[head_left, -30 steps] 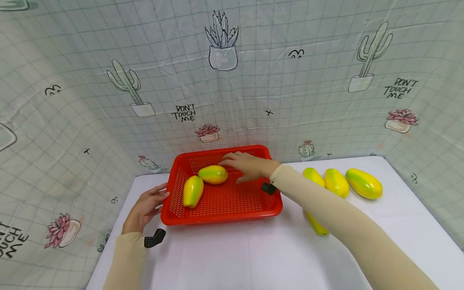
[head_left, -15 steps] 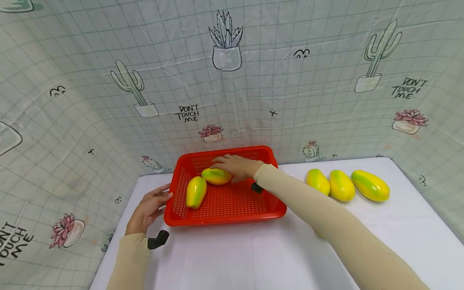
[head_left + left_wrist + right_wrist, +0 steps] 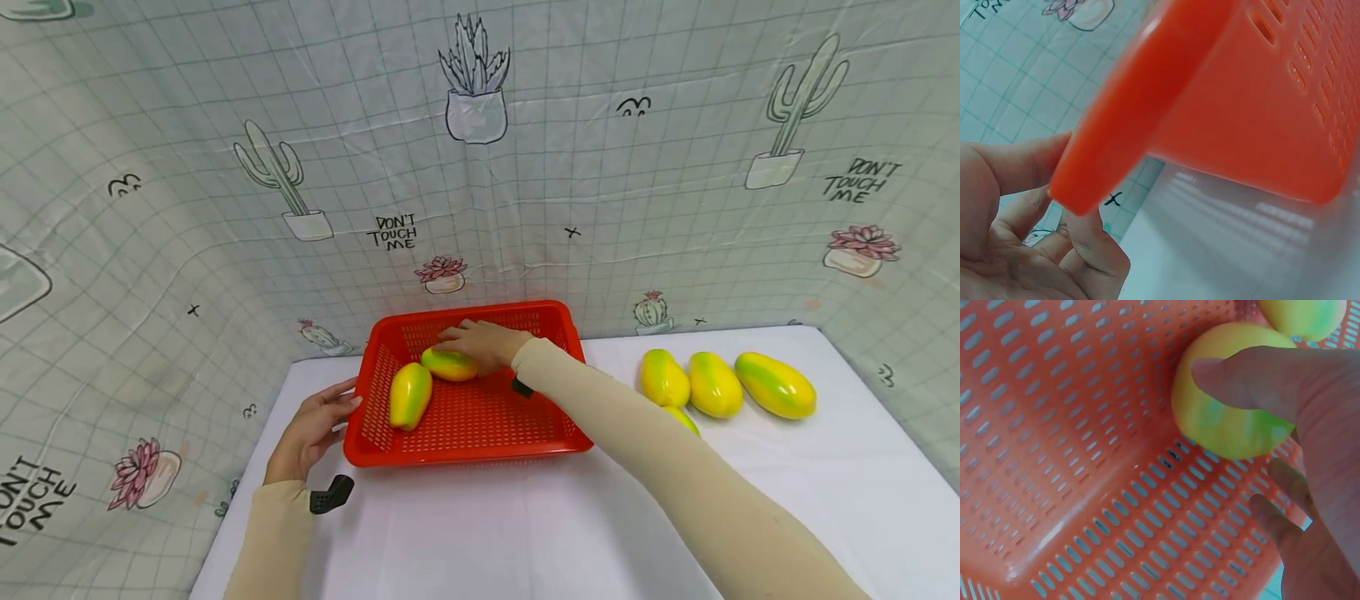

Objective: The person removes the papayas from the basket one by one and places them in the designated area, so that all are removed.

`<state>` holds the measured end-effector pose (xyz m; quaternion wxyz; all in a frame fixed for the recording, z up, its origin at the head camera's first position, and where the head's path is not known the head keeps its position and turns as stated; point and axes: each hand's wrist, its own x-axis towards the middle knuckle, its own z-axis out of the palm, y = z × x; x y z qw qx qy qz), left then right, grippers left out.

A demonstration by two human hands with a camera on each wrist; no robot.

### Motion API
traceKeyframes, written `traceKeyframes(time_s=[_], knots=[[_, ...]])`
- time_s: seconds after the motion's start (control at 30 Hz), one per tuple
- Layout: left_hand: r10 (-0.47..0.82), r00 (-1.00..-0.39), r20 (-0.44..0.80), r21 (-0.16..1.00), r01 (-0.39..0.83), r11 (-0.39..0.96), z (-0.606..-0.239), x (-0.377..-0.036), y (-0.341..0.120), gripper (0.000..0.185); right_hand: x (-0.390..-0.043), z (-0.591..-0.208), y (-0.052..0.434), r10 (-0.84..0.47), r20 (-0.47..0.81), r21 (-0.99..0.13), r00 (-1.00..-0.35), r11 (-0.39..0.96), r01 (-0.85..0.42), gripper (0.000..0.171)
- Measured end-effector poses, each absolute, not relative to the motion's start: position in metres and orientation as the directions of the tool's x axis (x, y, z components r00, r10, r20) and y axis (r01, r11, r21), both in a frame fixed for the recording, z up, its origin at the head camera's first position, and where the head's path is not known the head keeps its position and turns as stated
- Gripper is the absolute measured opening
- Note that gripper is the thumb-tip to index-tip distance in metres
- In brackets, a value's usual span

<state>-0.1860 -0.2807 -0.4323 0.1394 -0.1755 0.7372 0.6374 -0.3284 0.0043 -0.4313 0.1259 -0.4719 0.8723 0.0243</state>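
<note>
A red perforated plastic basket holds two yellow-green papayas. My left hand grips the basket's left rim; in the left wrist view, the thumb and fingers meet the rim's edge from either side. Inside the basket, my right hand is on the rear papaya. The right wrist view has the thumb lying across this papaya, two fingers apart from it below, and the other fingers hidden. The second papaya lies in front and to the left, near the basket's left wall.
Right of the basket, several more papayas lie on the white tablecloth. One of them is mostly hidden by my right sleeve. A patterned cloth hangs close behind the basket.
My right hand has moved left and down from above the basket floor onto the rear papaya and taken hold of it. The left hand has stayed on the rim.
</note>
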Motion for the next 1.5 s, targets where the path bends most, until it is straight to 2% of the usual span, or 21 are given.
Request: traceKeyframes(time_s=[0.33, 0.63, 0.9, 1.07, 1.23, 1.5], knots=[[-0.090, -0.903, -0.419, 0.890, -0.429, 0.153, -0.433, -0.187, -0.281, 0.062, -0.323, -0.435, 0.002, -0.802, -0.237, -0.064, -0.548, 0.576, -0.815, 0.072], [-0.083, -0.905, -0.417, 0.889, -0.425, 0.169, -0.432, -0.188, -0.281, 0.062, -0.323, -0.436, 0.012, -0.773, -0.265, -0.092, -0.577, 0.616, -0.782, 0.086], [-0.091, -0.900, -0.427, 0.882, -0.436, 0.177, -0.431, -0.187, -0.280, 0.062, -0.319, -0.439, 0.023, -0.752, -0.313, -0.228, -0.579, 0.652, -0.723, 0.092], [-0.097, -0.898, -0.429, 0.879, -0.440, 0.181, -0.431, -0.187, -0.280, 0.062, -0.312, -0.435, 0.024, -0.742, -0.360, -0.178, -0.566, 0.650, -0.739, 0.102], [-0.093, -0.898, -0.431, 0.880, -0.441, 0.177, -0.431, -0.188, -0.279, 0.063, -0.305, -0.432, 0.026, -0.719, -0.395, -0.136, -0.572, 0.661, -0.738, 0.101], [-0.084, -0.894, -0.440, 0.877, -0.448, 0.175, -0.430, -0.187, -0.279, 0.062, -0.293, -0.429, 0.033, -0.748, -0.339, -0.093, -0.571, 0.630, -0.771, 0.104]])
